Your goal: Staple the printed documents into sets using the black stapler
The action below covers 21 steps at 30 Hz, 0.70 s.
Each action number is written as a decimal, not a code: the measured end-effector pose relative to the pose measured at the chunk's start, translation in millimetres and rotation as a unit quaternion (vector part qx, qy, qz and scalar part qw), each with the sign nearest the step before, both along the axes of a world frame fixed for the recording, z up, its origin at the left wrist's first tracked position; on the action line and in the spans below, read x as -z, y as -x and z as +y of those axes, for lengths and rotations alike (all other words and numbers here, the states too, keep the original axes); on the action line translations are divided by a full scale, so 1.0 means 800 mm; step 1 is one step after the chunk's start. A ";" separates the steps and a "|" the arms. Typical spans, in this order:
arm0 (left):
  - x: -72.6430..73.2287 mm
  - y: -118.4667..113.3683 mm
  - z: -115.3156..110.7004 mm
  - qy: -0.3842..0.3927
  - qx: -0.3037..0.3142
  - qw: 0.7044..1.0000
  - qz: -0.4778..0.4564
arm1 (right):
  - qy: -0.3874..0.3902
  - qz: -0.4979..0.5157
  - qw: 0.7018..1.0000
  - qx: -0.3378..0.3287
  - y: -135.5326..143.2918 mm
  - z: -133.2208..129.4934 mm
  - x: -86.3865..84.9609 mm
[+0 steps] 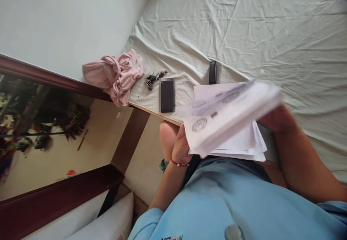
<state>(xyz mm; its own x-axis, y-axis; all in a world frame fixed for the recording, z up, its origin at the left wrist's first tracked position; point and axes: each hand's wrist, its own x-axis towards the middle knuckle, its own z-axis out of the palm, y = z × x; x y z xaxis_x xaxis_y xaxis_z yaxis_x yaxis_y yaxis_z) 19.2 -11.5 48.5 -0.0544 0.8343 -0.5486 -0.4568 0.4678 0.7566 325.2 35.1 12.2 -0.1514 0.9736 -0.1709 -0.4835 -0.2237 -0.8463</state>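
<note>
A blurred bundle of white paper sheets (230, 119) is tilted up over my lap, with dark printing and an oval logo at its left end. My left hand (182, 146), with a red bracelet at the wrist, is closed on the near left corner of the sheets. Around their far right end my right hand (280, 119) is closed, its fingers mostly hidden by the paper. Beneath the raised sheets lies a stack of loose white papers (257, 153), edges uneven. Close behind the papers lies a black oblong object (213, 72), its kind unclear.
A dark, partly pixelated flat rectangle (167, 95) lies on the wrinkled pale sheet (284, 34), beside a bunch of keys (151, 80). Pink cloth (119, 73) is heaped at the left edge. A dark-framed mirror (54, 131) stands on the left, by a white wall (67, 23).
</note>
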 end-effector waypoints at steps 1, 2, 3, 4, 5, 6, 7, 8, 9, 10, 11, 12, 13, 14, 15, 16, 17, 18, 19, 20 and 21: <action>0.000 0.003 -0.001 0.000 0.008 1.000 0.012 | -0.008 0.007 1.000 -0.011 -0.001 0.002 0.002; 0.002 0.006 -0.002 0.000 0.020 0.999 0.026 | -0.018 0.011 1.000 -0.015 -0.002 0.004 0.003; 0.004 0.008 -0.003 -0.001 0.032 0.999 0.040 | -0.025 0.013 0.999 -0.016 -0.002 0.004 0.003; 0.007 0.010 -0.004 -0.004 0.040 0.998 0.052 | -0.032 0.011 0.999 -0.007 -0.002 0.005 0.002; 0.009 0.011 -0.005 -0.007 0.044 0.997 0.058 | -0.039 0.005 0.999 0.013 -0.001 0.005 0.000; 0.012 0.011 -0.007 -0.008 0.049 0.997 0.058 | -0.042 -0.001 0.998 0.035 -0.001 0.005 -0.003; 0.014 0.012 -0.008 -0.005 0.057 0.997 0.053 | -0.041 -0.008 0.997 0.058 0.000 0.006 -0.005; 0.015 0.012 -0.010 -0.002 0.065 0.997 0.048 | -0.035 -0.016 0.996 0.078 0.000 0.006 -0.006; 0.016 0.012 -0.013 0.001 0.068 0.997 0.046 | -0.026 -0.026 0.995 0.095 -0.001 0.007 -0.007; 0.017 0.012 -0.015 0.000 0.066 0.997 0.049 | -0.012 -0.042 0.993 0.109 -0.001 0.007 -0.006; 0.017 0.013 -0.018 -0.005 0.059 0.997 0.058 | 0.006 -0.063 0.991 0.117 -0.001 0.008 -0.005; 0.017 0.015 -0.021 -0.014 0.048 0.996 0.072 | 0.024 -0.090 0.988 0.121 -0.001 0.008 -0.004; 0.017 0.017 -0.025 -0.027 0.035 0.995 0.089 | 0.039 -0.120 0.984 0.122 0.000 0.008 -0.002; 0.017 0.019 -0.029 -0.041 0.023 0.993 0.104 | 0.049 -0.152 0.980 0.117 0.001 0.008 -0.001; 0.017 0.022 -0.033 -0.056 0.013 0.991 0.118 | 0.053 -0.180 0.976 0.106 0.003 0.007 0.000; 0.017 0.024 -0.038 -0.069 0.006 0.989 0.128 | 0.052 -0.204 0.973 0.093 0.005 0.006 0.001; 0.018 0.026 -0.044 -0.081 0.002 0.987 0.137 | 0.049 -0.219 0.972 0.077 0.007 0.005 0.002; 0.019 0.028 -0.049 -0.091 0.000 0.985 0.145 | 0.045 -0.224 0.972 0.062 0.009 0.004 0.002; 0.020 0.028 -0.054 -0.099 -0.001 0.983 0.152 | 0.045 -0.218 0.974 0.050 0.010 0.004 0.003; 0.020 0.028 -0.059 -0.106 -0.002 0.981 0.160 | 0.047 -0.201 0.977 0.044 0.010 0.003 0.003; 0.021 0.026 -0.063 -0.112 -0.002 0.980 0.167 | 0.052 -0.178 0.982 0.044 0.010 0.003 0.005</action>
